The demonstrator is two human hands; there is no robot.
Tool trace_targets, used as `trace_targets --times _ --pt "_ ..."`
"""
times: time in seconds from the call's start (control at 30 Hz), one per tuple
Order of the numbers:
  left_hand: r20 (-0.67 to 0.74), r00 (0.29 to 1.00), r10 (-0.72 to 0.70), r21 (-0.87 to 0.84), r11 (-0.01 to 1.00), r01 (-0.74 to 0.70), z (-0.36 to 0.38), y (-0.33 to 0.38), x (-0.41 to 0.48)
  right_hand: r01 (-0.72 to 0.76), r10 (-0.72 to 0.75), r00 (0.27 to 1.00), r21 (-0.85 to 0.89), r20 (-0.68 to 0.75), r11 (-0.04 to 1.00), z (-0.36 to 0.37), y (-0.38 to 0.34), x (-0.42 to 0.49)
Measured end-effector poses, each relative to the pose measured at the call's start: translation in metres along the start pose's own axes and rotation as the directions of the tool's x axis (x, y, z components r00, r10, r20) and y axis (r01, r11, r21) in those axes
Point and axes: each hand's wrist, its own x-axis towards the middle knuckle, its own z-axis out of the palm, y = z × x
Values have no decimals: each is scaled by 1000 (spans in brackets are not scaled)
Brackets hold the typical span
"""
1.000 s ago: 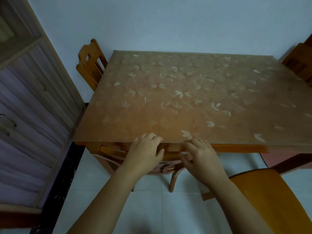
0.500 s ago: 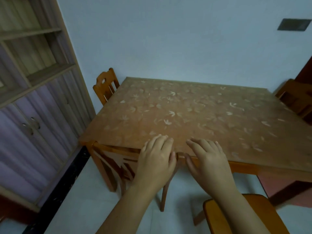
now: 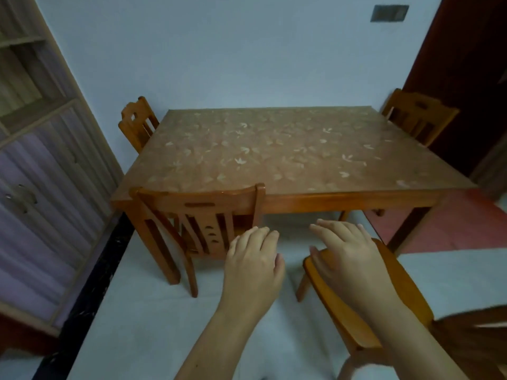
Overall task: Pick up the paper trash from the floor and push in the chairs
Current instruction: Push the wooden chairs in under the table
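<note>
Now both bare forearms reach forward from the bottom edge, palms down, hands empty and holding nothing. The left hand (image 3: 253, 263) hangs in the air over the pale tiled floor (image 3: 142, 325), fingers loosely spread and slightly curled, its fingertips pointing toward the orange wooden slat-back chair (image 3: 197, 215) just ahead and to its left; it does not touch that chair. That chair stands tucked in, its top rail right against the near edge of the square wooden table with a brown leaf-patterned cover (image 3: 274, 152). The right hand (image 3: 348, 253), beside the left and a little farther forward, is open with fingers fanned, hovering over the front part of the round-edged orange wooden chair seat (image 3: 365, 319) that lies under the right wrist and forearm; whether the palm touches the seat cannot be told. This chair stands clear of the table. Beyond the hands, two more orange chairs sit at the table's far corners, one left (image 3: 137, 123), one right (image 3: 418, 115). No paper trash shows on the visible floor.
</note>
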Motion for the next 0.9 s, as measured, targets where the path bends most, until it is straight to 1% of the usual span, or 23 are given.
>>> trace_targets --times 0.17,0.3,0.47,0.57,0.67,0.77,0.9 --pt "54 998 32 -88 996 -27 -6 38 -58 -48 51 997 -43 60 998 -38 -7 -68" --pt "77 995 71 -128 990 -61 -16 72 -82 -97 98 995 -48 32 994 -63 2 -107" --pt "81 989 126 -130 985 -115 -13 111 -98 -129 129 992 6 18 992 -87 28 -136" --pt "79 987 142 -133 982 -131 -6 145 -94 -136 136 991 -10 -7 991 -104 61 -146" --pt "107 982 154 -114 983 -142 12 189 -90 -154 152 987 -36 -47 987 -127 105 -157" --pt "152 979 133 -107 987 -118 37 240 -89 -161 159 986 -36 -59 986 -149 157 -176" --pt "189 977 103 -142 987 -77 68 317 -83 -127 125 991 -59 -38 990 -177 232 -207"
